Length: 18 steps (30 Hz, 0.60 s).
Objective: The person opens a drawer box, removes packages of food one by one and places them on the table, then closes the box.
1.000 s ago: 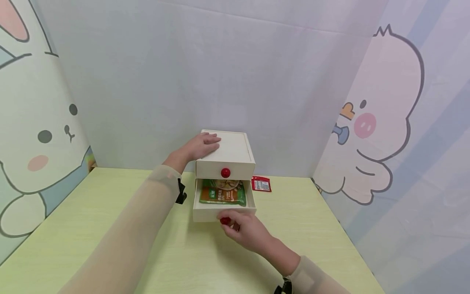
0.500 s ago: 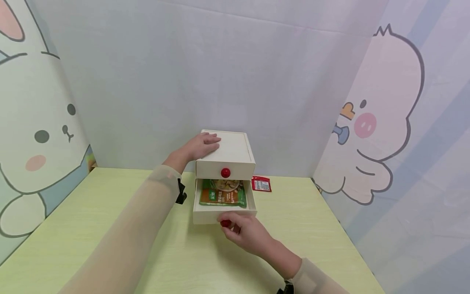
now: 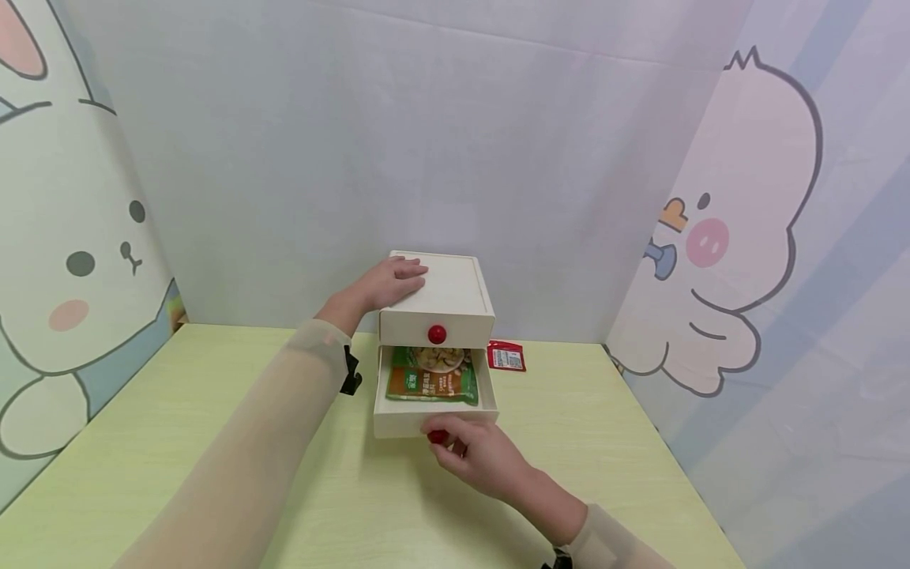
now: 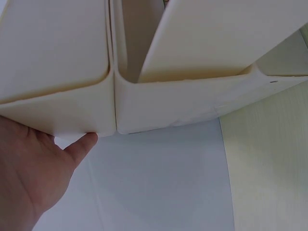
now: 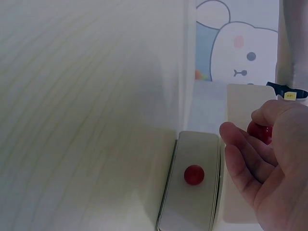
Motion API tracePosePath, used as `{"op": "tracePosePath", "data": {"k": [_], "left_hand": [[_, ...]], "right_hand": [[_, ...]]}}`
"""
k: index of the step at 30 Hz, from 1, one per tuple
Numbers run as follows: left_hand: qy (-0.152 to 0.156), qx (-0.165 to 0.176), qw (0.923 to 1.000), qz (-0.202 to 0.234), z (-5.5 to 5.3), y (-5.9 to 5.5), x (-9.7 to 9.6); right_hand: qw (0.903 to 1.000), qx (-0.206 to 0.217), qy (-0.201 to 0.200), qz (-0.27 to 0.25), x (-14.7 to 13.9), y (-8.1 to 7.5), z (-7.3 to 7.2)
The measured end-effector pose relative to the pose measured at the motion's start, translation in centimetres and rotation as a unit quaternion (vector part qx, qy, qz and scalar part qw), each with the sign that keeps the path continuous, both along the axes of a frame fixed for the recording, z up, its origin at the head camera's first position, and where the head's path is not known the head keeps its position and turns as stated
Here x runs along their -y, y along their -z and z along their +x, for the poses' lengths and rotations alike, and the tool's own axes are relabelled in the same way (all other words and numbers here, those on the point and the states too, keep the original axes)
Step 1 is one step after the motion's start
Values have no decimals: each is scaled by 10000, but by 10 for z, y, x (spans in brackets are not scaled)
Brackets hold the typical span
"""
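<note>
A small white drawer cabinet stands against the back curtain. My left hand rests on its top at the left edge; in the left wrist view the thumb touches the side wall. With my right hand I pinch the red drawer knob of a pulled-out drawer. Inside that drawer lies a green and orange food packet, its far end hidden under the upper tier. The top drawer is pushed in. The right wrist view shows another pushed-in drawer on the table side.
Right of the cabinet, a red packet with a white label lies on the pale yellow-green table. A grey curtain hangs behind, with cartoon-printed curtains at both sides.
My right hand has drawn the drawer slightly further out towards me, and more of the food packet shows. The left hand has stayed on the cabinet top.
</note>
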<state>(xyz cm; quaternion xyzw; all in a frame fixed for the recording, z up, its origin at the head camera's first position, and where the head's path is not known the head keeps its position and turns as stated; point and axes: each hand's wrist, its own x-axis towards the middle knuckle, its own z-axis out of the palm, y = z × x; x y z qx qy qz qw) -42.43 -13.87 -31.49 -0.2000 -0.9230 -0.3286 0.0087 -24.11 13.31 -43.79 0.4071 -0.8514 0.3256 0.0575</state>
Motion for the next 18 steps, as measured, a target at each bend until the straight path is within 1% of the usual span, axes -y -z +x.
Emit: {"op": "tracePosePath", "data": {"k": [10, 18], "left_hand": [[-5, 11, 10000, 46, 3, -1, -1], [-33, 16, 10000, 40, 1, -1, -2]], "right_hand": [[9999, -51, -91, -4, -2, 0, 5], [9999, -88, -141, -34, -4, 0, 7]]}}
